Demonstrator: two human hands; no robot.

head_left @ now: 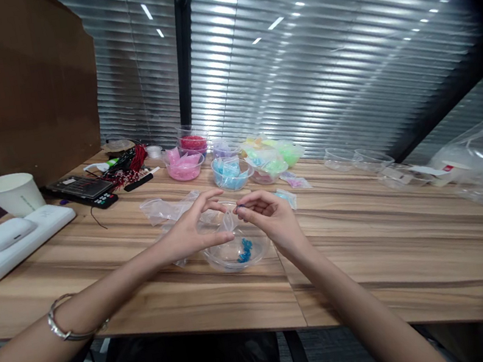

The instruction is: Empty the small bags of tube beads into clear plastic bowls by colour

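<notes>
My left hand [202, 224] is held over a clear round plastic bowl [218, 260], its thumb and fingers spread apart. My right hand [271, 219] is closed in a pinch above the same bowl, with a small dark spot at its fingertips that I cannot make out. Between the two hands is a bit of clear plastic [228, 221], like a small bag; which hand touches it is unclear. A small cluster of blue beads [244, 250] lies in the bowl. Crumpled clear plastic bags [160, 210] lie beside my left hand.
Behind stand tubs of pink [186, 165], red [193, 143] and light blue [230, 173] pieces. At left are a paper cup [12, 193], a white power strip [24, 239], a remote [104, 200] and cords [130, 165]. Clear containers [372, 159] stand at right.
</notes>
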